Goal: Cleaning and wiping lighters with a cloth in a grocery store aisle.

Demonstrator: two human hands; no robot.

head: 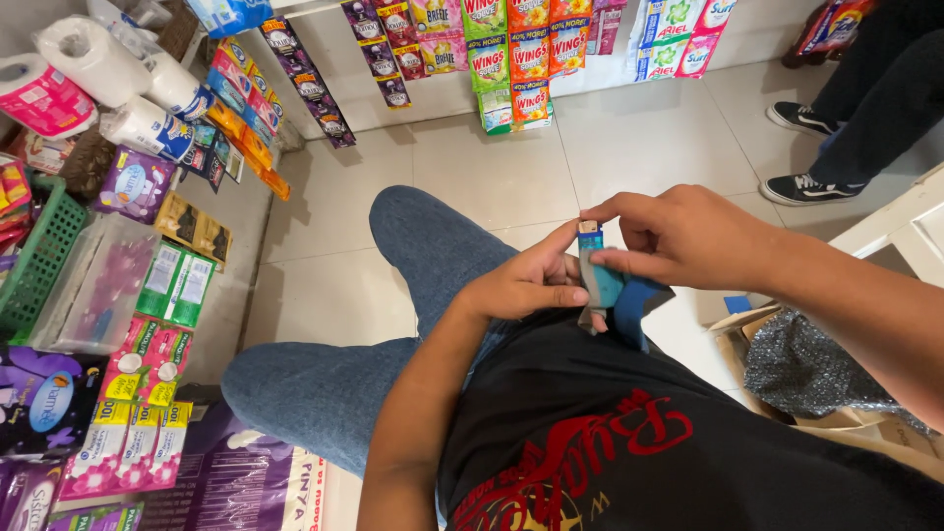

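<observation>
Tiled shop floor (472,167) behind; left hand (526,285) and right hand (678,236) both closed, pinching blue packets (602,285) over lap.

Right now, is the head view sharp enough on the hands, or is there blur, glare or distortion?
Head view: left hand and right hand sharp on the blue packet; light even, soft shadows on the floor tiles; mild glare on hanging sachets; wide-angle bending at the edges.

blue packet (600,280), blue jeans (393,324), black shirt (610,442) with red print
</observation>
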